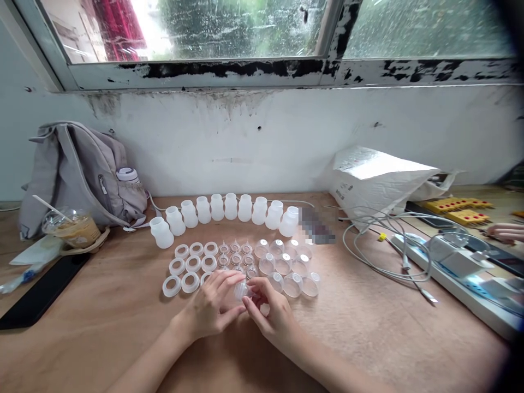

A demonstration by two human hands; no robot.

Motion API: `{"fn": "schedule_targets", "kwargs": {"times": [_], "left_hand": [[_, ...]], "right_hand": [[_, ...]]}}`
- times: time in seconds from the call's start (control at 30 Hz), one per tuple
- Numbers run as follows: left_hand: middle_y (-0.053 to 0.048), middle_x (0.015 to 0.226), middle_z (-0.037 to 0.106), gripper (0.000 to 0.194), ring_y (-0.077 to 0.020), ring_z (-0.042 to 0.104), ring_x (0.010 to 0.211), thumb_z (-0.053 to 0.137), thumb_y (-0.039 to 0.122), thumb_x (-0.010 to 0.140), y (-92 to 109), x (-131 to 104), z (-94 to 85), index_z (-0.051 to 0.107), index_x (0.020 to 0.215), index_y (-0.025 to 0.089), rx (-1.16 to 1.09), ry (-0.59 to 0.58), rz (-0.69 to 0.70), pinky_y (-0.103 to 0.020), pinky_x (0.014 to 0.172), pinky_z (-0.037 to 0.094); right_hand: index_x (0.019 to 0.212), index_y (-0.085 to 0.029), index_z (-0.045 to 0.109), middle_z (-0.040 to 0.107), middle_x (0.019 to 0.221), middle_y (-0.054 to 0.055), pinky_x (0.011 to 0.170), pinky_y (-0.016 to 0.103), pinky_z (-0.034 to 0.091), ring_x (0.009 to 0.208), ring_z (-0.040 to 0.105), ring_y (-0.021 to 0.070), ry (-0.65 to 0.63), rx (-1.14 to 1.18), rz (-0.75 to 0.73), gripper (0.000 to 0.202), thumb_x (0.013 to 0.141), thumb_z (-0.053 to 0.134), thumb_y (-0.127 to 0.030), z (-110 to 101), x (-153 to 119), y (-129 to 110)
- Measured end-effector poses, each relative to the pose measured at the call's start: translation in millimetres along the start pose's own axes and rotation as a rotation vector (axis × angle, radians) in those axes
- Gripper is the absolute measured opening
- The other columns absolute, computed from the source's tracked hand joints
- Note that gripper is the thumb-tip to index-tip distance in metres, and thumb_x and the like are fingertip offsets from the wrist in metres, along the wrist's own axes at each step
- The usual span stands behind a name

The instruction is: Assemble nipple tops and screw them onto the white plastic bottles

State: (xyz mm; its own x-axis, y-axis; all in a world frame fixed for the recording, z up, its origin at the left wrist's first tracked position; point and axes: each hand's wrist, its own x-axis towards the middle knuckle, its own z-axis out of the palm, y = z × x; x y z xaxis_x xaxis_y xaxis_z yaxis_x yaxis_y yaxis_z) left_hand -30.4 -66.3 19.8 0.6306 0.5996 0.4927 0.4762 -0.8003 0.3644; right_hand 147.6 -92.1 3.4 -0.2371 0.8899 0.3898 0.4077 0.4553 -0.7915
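Note:
Near the table's front, my left hand (213,305) and my right hand (272,308) meet around a small clear plastic piece (240,290). The fingers of both hands are closed on it and partly hide it. Just beyond them lie rows of white rings (193,263) on the left, clear nipples (235,247) in the middle and clear domed caps (283,264) on the right. My hands cover part of the front rows. Behind these, several frosted white bottles (216,207) stand upright in an arc.
A backpack (77,169), a drink cup (76,226) and a black flat object (45,289) are on the left. On the right are a white bag (376,180), looped cables (360,248), a power strip (450,278) and another person's hand (505,232).

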Motion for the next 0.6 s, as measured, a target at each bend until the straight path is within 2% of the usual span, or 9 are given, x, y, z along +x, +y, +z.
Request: {"fn": "schedule_targets", "kwargs": {"times": [0.13,0.33,0.43,0.6], "left_hand": [[-0.009,0.106,0.057,0.039,-0.0195,0.054,0.098,0.05,0.015,0.078,-7.5,-1.7,0.0,0.042,0.117,0.018,0.057,0.02,0.06,-0.036,0.085,0.047],[-0.01,0.103,0.059,0.041,-0.0205,0.056,0.093,0.05,0.015,0.075,-9.5,-2.6,2.5,0.043,0.116,0.017,0.114,0.069,0.116,-0.037,0.081,0.048],[-0.01,0.104,0.06,0.043,-0.0207,0.056,0.093,0.051,0.012,0.072,-9.6,-3.9,4.4,0.045,0.115,0.016,0.114,0.062,0.127,-0.036,0.081,0.048],[-0.01,0.102,0.061,0.043,-0.0203,0.057,0.091,0.051,0.012,0.071,-9.8,-3.7,6.9,0.047,0.113,0.016,0.1,0.061,0.135,-0.035,0.079,0.048]], "right_hand": [[0.101,-0.02,0.046,0.058,0.082,0.002,0.058,0.023,0.047,0.061,0.055,0.0105,-0.03,0.017,-0.008,0.017,0.083,0.047,-0.019,0.1,-1.2,-1.6],[0.099,-0.019,0.047,0.057,0.087,0.003,0.053,0.021,0.045,0.056,0.051,0.0087,-0.061,-0.012,0.008,0.016,0.083,0.047,-0.019,-1.3,-0.8,-3.5],[0.095,-0.018,0.046,0.055,0.081,0.002,0.05,0.02,0.043,0.052,0.049,0.0076,-0.096,-0.011,0.021,0.014,0.081,0.047,-0.018,-2.2,-1.5,-3.8],[0.087,-0.018,0.047,0.053,0.073,0.0,0.053,0.021,0.042,0.057,0.05,0.0095,-0.099,-0.031,0.021,0.007,0.08,0.047,-0.016,-3.1,-1.3,-2.6]]}}
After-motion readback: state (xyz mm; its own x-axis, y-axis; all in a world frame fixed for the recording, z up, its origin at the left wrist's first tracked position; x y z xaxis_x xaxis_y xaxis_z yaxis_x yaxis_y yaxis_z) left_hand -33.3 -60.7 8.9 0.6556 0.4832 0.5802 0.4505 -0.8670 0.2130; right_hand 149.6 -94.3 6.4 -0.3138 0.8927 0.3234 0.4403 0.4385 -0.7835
